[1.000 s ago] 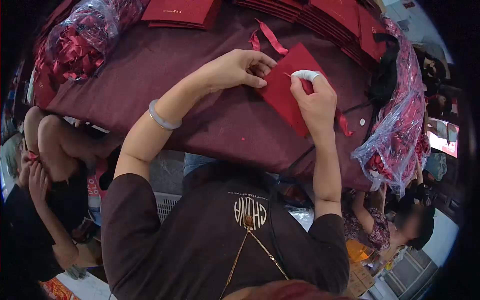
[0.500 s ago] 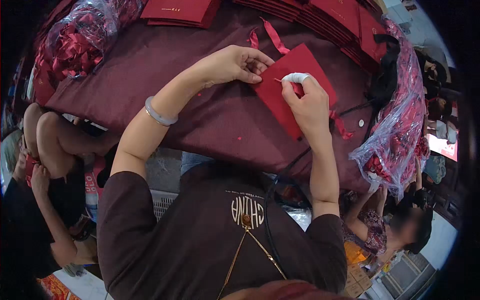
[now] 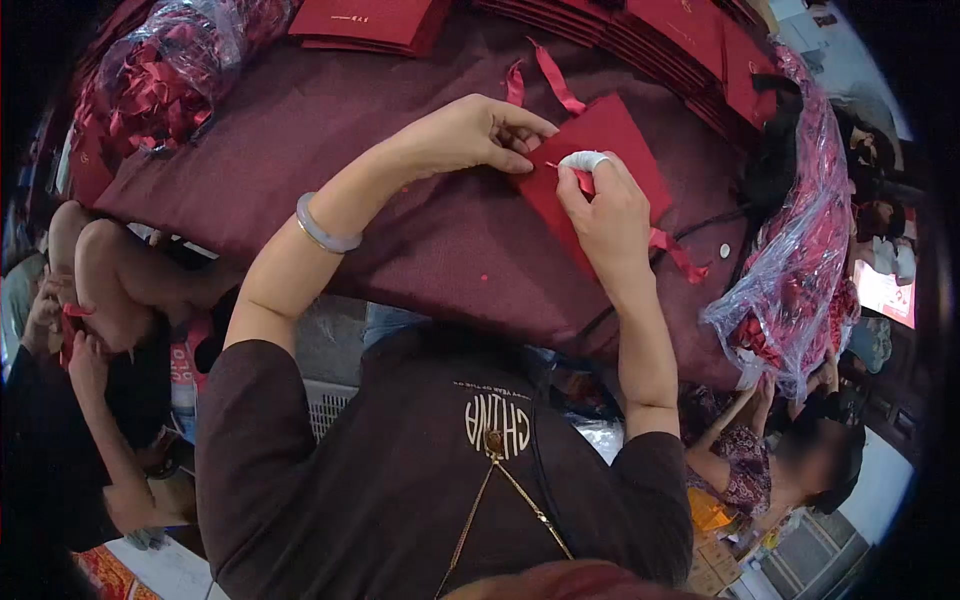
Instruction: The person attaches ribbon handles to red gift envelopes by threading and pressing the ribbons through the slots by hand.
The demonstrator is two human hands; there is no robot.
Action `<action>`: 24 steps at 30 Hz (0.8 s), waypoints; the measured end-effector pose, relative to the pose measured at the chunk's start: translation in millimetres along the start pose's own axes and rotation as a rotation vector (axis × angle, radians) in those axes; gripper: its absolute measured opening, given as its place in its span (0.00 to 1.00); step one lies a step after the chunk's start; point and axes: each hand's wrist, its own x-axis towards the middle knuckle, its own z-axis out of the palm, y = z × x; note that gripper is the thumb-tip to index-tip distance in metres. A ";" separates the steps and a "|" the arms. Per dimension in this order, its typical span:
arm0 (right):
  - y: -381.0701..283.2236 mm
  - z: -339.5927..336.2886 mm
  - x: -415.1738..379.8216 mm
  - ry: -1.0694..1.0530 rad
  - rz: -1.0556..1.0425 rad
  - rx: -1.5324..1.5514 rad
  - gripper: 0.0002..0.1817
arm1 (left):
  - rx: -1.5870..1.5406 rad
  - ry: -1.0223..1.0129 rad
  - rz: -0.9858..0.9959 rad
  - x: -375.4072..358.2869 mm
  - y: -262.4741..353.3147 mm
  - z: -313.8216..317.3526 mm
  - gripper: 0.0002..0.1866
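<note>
A red card lies at a slant on the dark red tablecloth in front of me. My left hand grips its left edge, thumb on top and the other fingers partly hidden beyond the edge. My right hand, its index finger wrapped in white tape, rests over the card. Between that thumb and finger is a pinched red ribbon, with a short tip poking out to the left. Ribbon tails show past the card's far edge and near its right side.
Stacked red folders stand at the far right, with another pile at the far left. Plastic bags of red ribbon flank the table, left and right. A white button-like disc lies near a black cord. People sit at both sides.
The view has shifted slightly. My right hand has moved a little left over the card, still pinching the ribbon; the left hand keeps its hold on the edge.
</note>
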 end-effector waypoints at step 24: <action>-5.4 6.7 4.1 0.026 -0.129 -0.250 0.08 | -0.015 0.053 -0.049 -0.9 0.2 1.7 0.19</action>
